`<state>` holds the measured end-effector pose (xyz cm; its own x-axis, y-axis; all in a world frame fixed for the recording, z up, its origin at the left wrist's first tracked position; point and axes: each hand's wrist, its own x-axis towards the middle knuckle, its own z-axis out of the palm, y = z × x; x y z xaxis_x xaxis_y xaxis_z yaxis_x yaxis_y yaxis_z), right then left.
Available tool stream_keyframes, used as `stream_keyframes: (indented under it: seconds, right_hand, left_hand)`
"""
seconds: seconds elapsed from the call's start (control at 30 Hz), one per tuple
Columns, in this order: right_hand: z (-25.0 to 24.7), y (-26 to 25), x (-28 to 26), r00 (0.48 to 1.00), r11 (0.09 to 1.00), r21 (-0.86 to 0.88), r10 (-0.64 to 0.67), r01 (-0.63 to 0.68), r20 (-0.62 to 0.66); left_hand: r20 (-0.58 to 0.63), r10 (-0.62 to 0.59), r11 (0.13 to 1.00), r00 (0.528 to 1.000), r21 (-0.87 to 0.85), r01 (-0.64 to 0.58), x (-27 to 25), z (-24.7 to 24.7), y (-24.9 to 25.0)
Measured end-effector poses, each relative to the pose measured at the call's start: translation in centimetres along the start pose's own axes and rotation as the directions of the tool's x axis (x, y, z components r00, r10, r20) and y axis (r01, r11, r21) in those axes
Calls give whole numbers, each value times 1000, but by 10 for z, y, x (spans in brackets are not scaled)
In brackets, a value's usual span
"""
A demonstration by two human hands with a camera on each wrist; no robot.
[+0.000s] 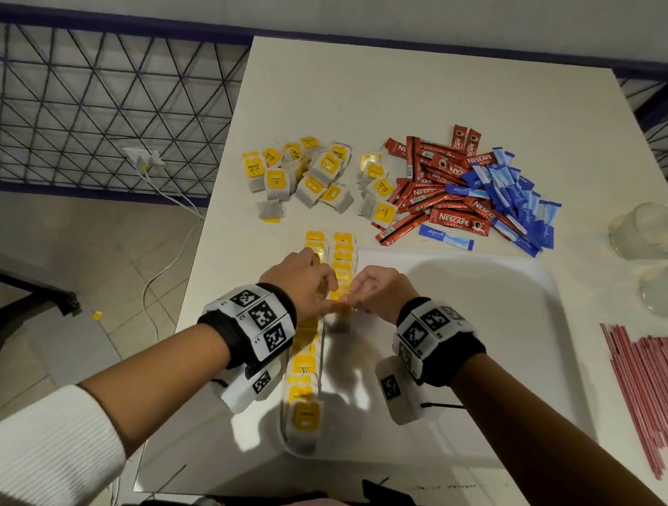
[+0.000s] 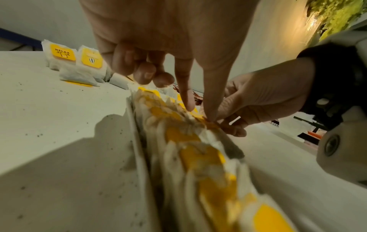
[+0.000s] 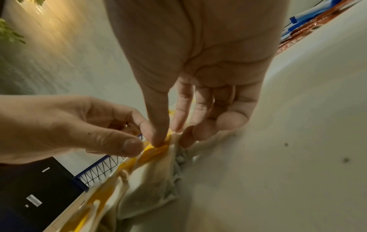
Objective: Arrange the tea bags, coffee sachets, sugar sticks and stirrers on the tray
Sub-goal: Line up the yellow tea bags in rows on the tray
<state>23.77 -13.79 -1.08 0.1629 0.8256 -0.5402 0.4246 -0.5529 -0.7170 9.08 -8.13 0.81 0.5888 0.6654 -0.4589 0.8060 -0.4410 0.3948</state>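
Both hands meet over the white plastic tray (image 1: 479, 277) — left hand (image 1: 303, 286) and right hand (image 1: 377, 290) pinching one yellow-tagged paper tea bag (image 1: 338, 295) in the rows along its left edge; loose tea bags (image 1: 305, 176), red coffee sachets (image 1: 438, 188) and blue sugar sticks (image 1: 512, 197) lie beyond it; pink stirrers (image 1: 644, 393) right of it.

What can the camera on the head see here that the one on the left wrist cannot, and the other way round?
Only the head view shows the pile of blue sugar sticks, the pink stirrers at the table's right edge and the bare right part of the white tray.

Only the left wrist view shows, from beneath, the left hand with forefinger and thumb stretched down to the tea bags and its other fingers curled.

Both show the row of yellow-tagged tea bags along the tray's left edge, the right hand meeting the left there, and loose tea bags beyond.
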Motion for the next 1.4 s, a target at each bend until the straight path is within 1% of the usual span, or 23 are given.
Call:
stream_keyframes:
  seconds: [0.1,0.2,0.3,0.43,0.5,0.63,0.73,0.8,0.93,1.0,1.07,1.2,1.3,1.4]
  right_hand:
    - [-11,-6,0,999,1000,-16,-22,21,-29]
    - [-33,-17,7,992,997,-62,-48,42,-114]
    - [-57,-29,26,985,996,-84,12,-26,-170]
    - [-76,-40,55,969,969,-236,12,-72,-248]
    - [-80,-43,65,969,939,-328,21,-103,-244]
    - [-78,-46,80,981,846,-517,35,-130,-191]
    - [-76,-46,88,979,810,-562,69,-166,-190]
    - [-75,-46,93,978,796,-578,85,-181,-189]
    - [-75,-47,96,979,756,-622,130,-202,-159]
    - [-74,-46,96,984,765,-621,105,-171,-142]
    - [-73,-44,94,989,809,-576,46,-117,-137]
    - [-71,-48,89,990,936,-349,-9,-42,-144]
    - [-72,-55,86,979,967,-252,-81,32,-185]
    - [-74,-60,88,966,964,-248,-148,93,-211]
  left_hand:
    - [-5,-4,998,1000,-59,4,4,-14,-1]
    - [-36,-25,988,999,-153,19,13,-39,-6]
    - [-117,-82,974,990,-218,55,27,-67,-18]
    - [-185,-185,962,965,-235,139,47,-94,-41]
    - [-187,-228,958,956,-219,186,56,-100,-52]
    - [-206,-285,943,936,-236,235,70,-99,-67]
    - [-231,-304,933,924,-269,240,78,-95,-73]
    - [-223,-291,941,930,-244,235,85,-93,-78]
    - [-219,-221,972,951,-135,194,99,-91,-83]
    - [-189,-220,975,957,-65,211,104,-91,-83]
    - [-148,-222,974,964,22,227,107,-90,-81]
    - [-115,-197,973,974,101,208,108,-87,-81]
    - [-123,-188,976,975,87,199,104,-86,-80]
    - [-171,-179,984,969,-29,177,95,-88,-79]
